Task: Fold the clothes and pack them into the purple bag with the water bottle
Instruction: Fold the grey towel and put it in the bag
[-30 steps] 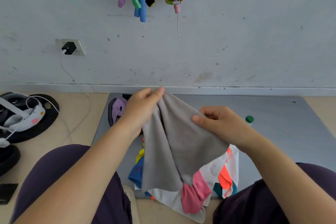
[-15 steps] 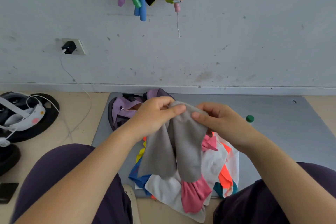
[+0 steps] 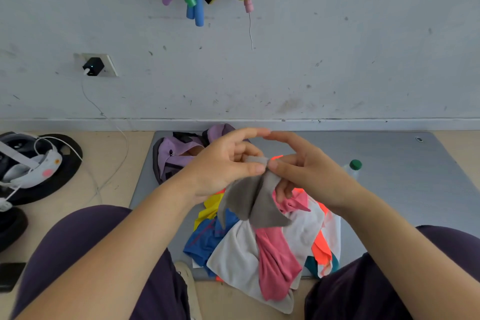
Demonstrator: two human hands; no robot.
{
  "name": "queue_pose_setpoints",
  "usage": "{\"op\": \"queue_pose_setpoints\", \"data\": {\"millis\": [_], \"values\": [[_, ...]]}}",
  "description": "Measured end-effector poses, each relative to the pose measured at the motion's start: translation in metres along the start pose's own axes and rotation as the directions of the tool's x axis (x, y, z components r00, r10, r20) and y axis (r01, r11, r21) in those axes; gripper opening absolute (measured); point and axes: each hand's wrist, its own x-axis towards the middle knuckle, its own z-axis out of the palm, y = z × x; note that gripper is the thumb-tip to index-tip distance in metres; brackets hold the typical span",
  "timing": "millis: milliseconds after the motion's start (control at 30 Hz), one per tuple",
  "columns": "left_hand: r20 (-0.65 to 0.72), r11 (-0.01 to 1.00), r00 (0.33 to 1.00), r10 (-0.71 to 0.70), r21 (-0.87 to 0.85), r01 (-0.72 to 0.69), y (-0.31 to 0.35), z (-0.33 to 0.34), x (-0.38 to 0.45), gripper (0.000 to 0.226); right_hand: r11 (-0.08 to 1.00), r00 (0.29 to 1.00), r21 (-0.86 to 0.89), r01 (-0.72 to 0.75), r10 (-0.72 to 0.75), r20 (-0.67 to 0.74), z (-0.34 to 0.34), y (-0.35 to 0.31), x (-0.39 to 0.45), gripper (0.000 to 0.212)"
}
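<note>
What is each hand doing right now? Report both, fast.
Left hand: closed, thumb and fingers pinching the top of the grey cloth.
Right hand: closed, pinching the same grey cloth at the top, index finger extended.

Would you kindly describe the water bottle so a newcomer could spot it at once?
Find the grey mat on the floor by the wall. The water bottle is on it, just beyond the right hand. It is the only clear object there, topped with a green cap, unlike the colourful clothes.
</note>
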Motion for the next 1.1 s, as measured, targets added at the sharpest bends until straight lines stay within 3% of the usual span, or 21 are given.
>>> {"op": "queue_pose_setpoints", "data": {"millis": [167,300,400,533,633,800,900,1000,1100], "values": [[-0.092,0.995,0.995,0.03,-0.094,-0.039,0.002,-0.004,0.003,0.043,1.0,1.0,-0.014,-0.005,0.005,0.015,-0.004,-0.004,0.0,0.013],[-0.077,0.992,0.995,-0.066,0.102,0.074,0.004,-0.012,0.001,0.022,0.999,0.999,-0.032,0.005,-0.007,-0.053,-0.005,-0.004,0.001,0.006],[-0.079,0.978,0.989,-0.129,0.156,0.14,0.003,-0.016,-0.002,0.004,0.997,0.998,-0.081,0.006,-0.011,-0.06,-0.006,-0.003,0.001,0.007],[-0.021,0.99,0.992,-0.123,0.068,0.124,0.005,-0.014,-0.002,0.008,0.995,0.998,-0.099,0.001,-0.008,-0.07,-0.006,-0.002,0.002,0.008],[0.022,0.985,0.989,-0.146,0.096,0.144,0.004,-0.011,-0.004,0.014,0.995,0.996,-0.099,0.003,-0.012,-0.091,-0.006,0.0,0.002,0.004],[-0.182,0.989,0.974,-0.133,0.043,0.143,0.001,-0.011,0.0,0.001,0.995,0.991,-0.101,0.005,-0.019,-0.132,-0.007,0.0,0.002,0.006],[-0.303,0.992,0.944,-0.129,-0.04,0.122,0.0,-0.013,0.004,0.005,1.0,0.999,-0.021,0.01,-0.011,-0.034,-0.009,-0.004,-0.001,0.012],[-0.308,0.991,0.943,-0.13,-0.08,0.111,-0.002,-0.012,0.005,0.004,1.0,0.997,0.014,0.011,-0.012,0.078,-0.008,-0.008,-0.005,0.021],[-0.277,0.985,0.948,-0.158,-0.112,0.131,-0.003,-0.011,0.005,0.008,0.997,0.999,-0.067,0.041,-0.043,-0.025,-0.004,-0.01,-0.004,0.004]]}}
